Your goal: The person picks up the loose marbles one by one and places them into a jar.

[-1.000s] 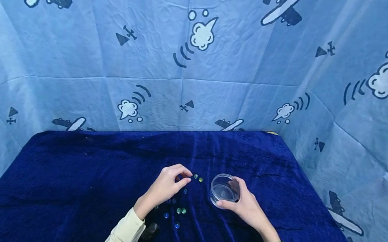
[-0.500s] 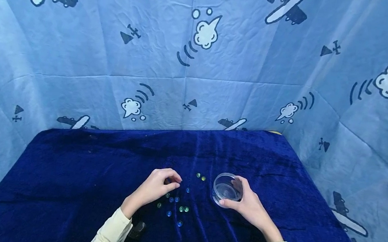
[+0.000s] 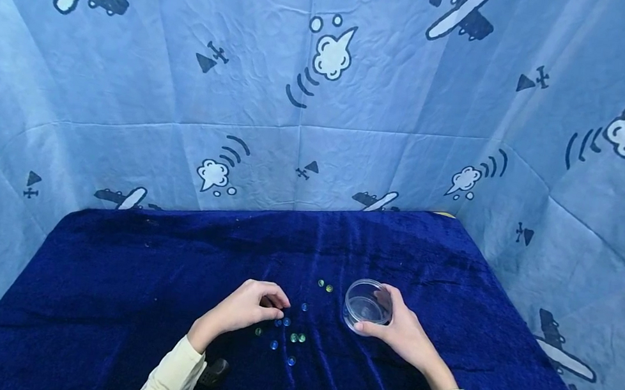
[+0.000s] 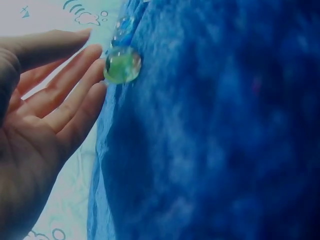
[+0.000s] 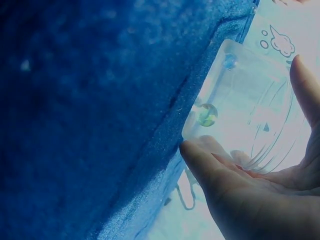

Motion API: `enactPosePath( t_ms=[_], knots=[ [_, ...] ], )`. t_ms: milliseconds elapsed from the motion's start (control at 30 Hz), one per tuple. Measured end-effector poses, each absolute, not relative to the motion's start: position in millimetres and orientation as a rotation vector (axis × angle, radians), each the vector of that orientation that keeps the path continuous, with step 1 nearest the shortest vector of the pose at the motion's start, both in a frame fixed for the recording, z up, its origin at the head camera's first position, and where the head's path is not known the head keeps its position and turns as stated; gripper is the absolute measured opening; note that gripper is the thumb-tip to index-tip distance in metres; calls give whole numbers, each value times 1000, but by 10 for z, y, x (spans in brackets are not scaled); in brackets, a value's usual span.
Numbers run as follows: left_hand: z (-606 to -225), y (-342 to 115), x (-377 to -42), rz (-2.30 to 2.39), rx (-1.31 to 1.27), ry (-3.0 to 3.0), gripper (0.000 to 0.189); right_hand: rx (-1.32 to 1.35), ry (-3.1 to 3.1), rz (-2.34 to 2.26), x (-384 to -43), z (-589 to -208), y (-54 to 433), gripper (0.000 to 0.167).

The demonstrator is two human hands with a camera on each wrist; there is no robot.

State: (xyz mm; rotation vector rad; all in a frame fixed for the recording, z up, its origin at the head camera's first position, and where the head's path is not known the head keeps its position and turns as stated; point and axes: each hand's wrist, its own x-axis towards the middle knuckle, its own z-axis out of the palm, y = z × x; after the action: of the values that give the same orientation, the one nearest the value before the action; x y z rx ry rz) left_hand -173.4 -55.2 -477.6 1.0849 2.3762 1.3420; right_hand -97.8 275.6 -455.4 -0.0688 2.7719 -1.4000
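My left hand hovers just above the cloth, its thumb and fingers apart and nothing visible between them. Close by its fingertips lie blue marbles; in the left wrist view, a green marble shows just beyond the fingertips. With my right hand I grip a clear round plastic container by its side, its mouth up. Through its wall a yellow-green marble and a blue marble appear; whether they are inside or behind cannot be told from that view.
More marbles are scattered between my hands: a green pair, a lone blue marble nearer me, and a yellow-green marble farther back. Dark blue velvet cloth covers the table. Patterned blue curtains rise behind it.
My left hand has drawn back from beside the yellow-green marbles, moving left and toward me to the blue ones. The right hand keeps its grip on the container, nearly still.
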Motion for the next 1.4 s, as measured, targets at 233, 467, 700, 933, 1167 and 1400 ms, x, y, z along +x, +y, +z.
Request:
enactPosePath(
  t_ms=[233,467,700,933,1167,1400],
  knots=[
    [-4794,-637,-1753,1228,1059,2383,17,-51,2755,-1398,-966,-4545,2771,92],
    [-4808,-640,-1759,1161,1114,2428,16,-49,2765,-1399,-965,-4569,2774,91],
    [-4817,-633,-1756,1156,1130,2435,14,-45,2775,-1405,-961,-4565,2771,91],
    [-4796,-626,-1739,1134,1138,2469,15,-56,2787,-1410,-954,-4557,2766,88],
    [-4759,-563,-1723,1120,1187,2518,13,-54,2788,-1405,-942,-4547,2755,88],
    [-4680,-436,-1716,1169,1214,2582,10,-68,2803,-1389,-943,-4540,2751,88]
  ],
)
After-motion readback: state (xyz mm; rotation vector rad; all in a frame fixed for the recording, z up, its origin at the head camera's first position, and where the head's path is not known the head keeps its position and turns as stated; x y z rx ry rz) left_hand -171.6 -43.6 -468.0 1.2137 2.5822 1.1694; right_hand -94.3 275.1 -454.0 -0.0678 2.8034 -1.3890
